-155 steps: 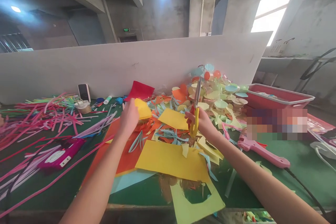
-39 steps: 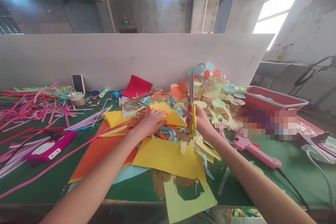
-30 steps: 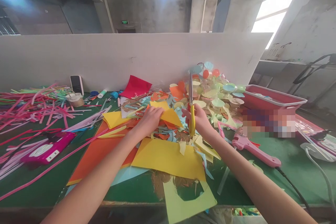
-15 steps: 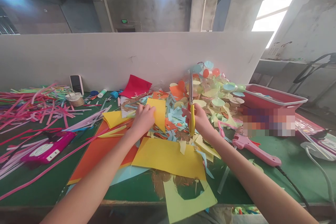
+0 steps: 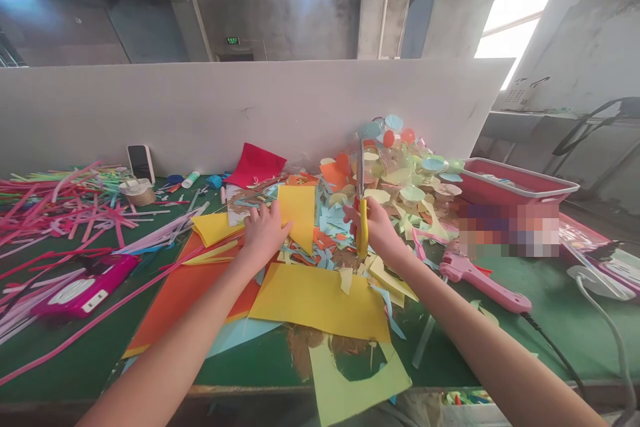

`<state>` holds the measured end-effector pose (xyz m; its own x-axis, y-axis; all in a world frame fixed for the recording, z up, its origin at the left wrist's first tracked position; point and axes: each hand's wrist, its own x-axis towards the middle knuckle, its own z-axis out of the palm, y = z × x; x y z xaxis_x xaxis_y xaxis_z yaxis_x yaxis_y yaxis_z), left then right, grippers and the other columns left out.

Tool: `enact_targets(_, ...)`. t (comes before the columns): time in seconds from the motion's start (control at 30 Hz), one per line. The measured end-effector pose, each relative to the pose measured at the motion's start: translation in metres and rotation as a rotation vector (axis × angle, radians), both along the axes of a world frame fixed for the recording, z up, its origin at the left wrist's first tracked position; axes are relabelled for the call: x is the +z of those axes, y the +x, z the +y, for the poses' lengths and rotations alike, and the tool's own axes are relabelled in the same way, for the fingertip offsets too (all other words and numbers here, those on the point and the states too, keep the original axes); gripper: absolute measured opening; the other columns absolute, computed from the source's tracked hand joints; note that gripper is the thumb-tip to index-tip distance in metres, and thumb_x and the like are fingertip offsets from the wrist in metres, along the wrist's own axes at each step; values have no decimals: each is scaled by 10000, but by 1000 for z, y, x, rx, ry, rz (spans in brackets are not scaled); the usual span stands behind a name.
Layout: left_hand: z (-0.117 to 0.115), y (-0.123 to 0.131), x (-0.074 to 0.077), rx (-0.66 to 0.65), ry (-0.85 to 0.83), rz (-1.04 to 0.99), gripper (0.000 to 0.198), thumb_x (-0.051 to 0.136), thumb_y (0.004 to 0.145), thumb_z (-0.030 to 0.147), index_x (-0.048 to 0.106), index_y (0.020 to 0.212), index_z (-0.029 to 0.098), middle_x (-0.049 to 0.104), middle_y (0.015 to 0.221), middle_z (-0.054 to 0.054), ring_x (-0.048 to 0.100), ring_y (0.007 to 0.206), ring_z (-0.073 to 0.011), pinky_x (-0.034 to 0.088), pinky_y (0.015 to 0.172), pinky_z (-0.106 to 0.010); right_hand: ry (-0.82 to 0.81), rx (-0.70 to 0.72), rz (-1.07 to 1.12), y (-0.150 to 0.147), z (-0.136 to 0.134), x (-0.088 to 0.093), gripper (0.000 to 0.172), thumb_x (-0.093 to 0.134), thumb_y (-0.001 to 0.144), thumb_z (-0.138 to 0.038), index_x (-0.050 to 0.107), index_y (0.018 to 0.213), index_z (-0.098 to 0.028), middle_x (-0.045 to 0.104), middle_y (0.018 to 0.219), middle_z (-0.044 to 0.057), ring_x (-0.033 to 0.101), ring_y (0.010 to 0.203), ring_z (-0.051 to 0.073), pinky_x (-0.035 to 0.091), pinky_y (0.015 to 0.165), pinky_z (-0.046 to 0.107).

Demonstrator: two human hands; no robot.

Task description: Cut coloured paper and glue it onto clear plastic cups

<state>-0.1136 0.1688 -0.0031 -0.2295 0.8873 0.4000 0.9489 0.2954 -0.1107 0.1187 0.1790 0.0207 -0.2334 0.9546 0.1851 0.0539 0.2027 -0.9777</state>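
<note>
The right hand (image 5: 377, 233) is closed around yellow-handled scissors (image 5: 363, 230), blades pointing up. The left hand (image 5: 265, 235), fingers half curled, pinches a yellow paper sheet (image 5: 297, 217) over scattered paper scraps (image 5: 330, 233) mid-way along the green bench (image 5: 565, 340).

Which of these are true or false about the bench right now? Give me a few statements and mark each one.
1. The right hand grips yellow-handled scissors. True.
2. The left hand holds a pink glue gun. False: the glue gun lies on the green mat, and the left hand is beside a yellow paper piece.
3. A smartphone stands against the white board. True.
4. The red plastic tub sits at the left end of the bench. False: it is at the right end.
</note>
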Motion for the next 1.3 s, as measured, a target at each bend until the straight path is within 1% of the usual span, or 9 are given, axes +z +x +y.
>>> enact_targets(0.2,1,-2,1,-44,-24,-32,481,506,874,364,475,1281,112,614,1179,-198,534,1109,-373,470,814,-431,-15,4,20,0,-1,0,470,740,682,-553,411,803,-240,598,720,-26,494,517,115,393,471,270)
enact_targets(0.33,-1,-2,6,-68,4,-6,459,568,836,349,525,1215,94,585,1172,-219,505,1118,-383,456,846,-443,-16,2,8,0,0,-2,452,736,689,-541,417,800,-241,594,707,-28,491,502,116,392,464,274)
enact_targets(0.53,-6,2,11,-138,-1,81,231,522,862,279,674,948,128,638,1036,-217,515,1063,-399,435,834,-484,22,24,69,-1,5,-7,438,736,695,-522,419,806,-242,579,707,-35,540,554,135,423,476,268)
enact_targets(0.73,-7,7,9,-109,-43,63,418,456,918,433,710,745,150,686,928,-210,559,1018,-394,427,841,-497,16,7,20,0,2,-4,419,736,702,-503,425,789,-236,562,681,-43,548,546,134,424,485,267)
enact_targets(0.87,-8,12,12,-82,-86,15,494,458,905,543,700,761,137,677,1005,-231,546,1070,-410,421,873,-507,22,16,41,0,5,-7,443,738,694,-527,416,794,-238,572,692,-42,552,548,137,428,485,272)
enact_targets(1.07,-8,11,10,-147,-75,-169,258,613,830,416,606,871,162,634,1087,-193,539,1085,-388,443,828,-462,16,22,45,-1,6,-8,462,744,685,-542,411,787,-239,562,666,-48,536,527,129,418,473,267)
enact_targets(1.17,-5,10,10,-194,-18,-203,162,614,823,318,552,896,187,640,1031,-133,558,1027,-335,436,799,-401,14,25,54,-1,5,-6,448,744,689,-525,414,791,-238,576,689,-39,536,535,127,429,490,272)
enact_targets(1.23,-4,11,13,-230,28,-230,77,553,862,278,518,867,210,643,934,-85,576,953,-284,424,768,-356,10,24,48,-1,5,-5,439,739,694,-517,412,791,-240,577,697,-37,539,545,132,432,499,276)
enact_targets(1.3,-4,13,17,-253,73,-263,94,459,923,289,490,863,225,622,824,-46,587,826,-238,404,686,-317,9,24,31,-1,5,-6,433,732,703,-515,407,792,-242,568,693,-39,543,551,136,431,505,280)
